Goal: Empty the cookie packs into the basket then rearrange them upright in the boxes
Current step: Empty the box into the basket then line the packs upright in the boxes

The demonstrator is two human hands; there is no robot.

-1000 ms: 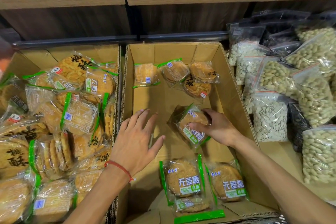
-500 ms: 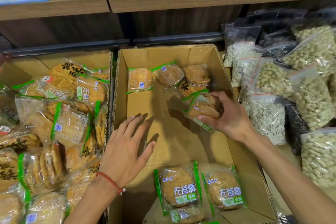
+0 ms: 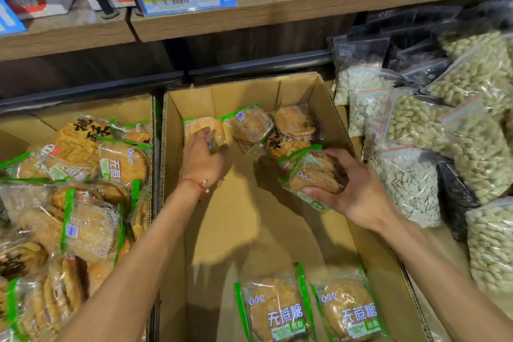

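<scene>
The right hand is holding a cookie pack over the right side of the middle box. The thumb is sitting at the near edge of the pack and the fingers are curling over its far edge, so they are clamped on it. The pack is tilting, not yet standing upright.

The left hand is reaching to a second pack, which is leaning at the back wall on the left. Its fingers are bending over this pack, but blur is hiding whether they are gripping it. Other packs are leaning beside it, and two packs are lying flat at the near end.

I am judging the pack to be light, with a thin slippery wrapper and brittle cookies inside. It is better to be taking it across the round faces with gentle pressure, not by the green sealed edge.
</scene>
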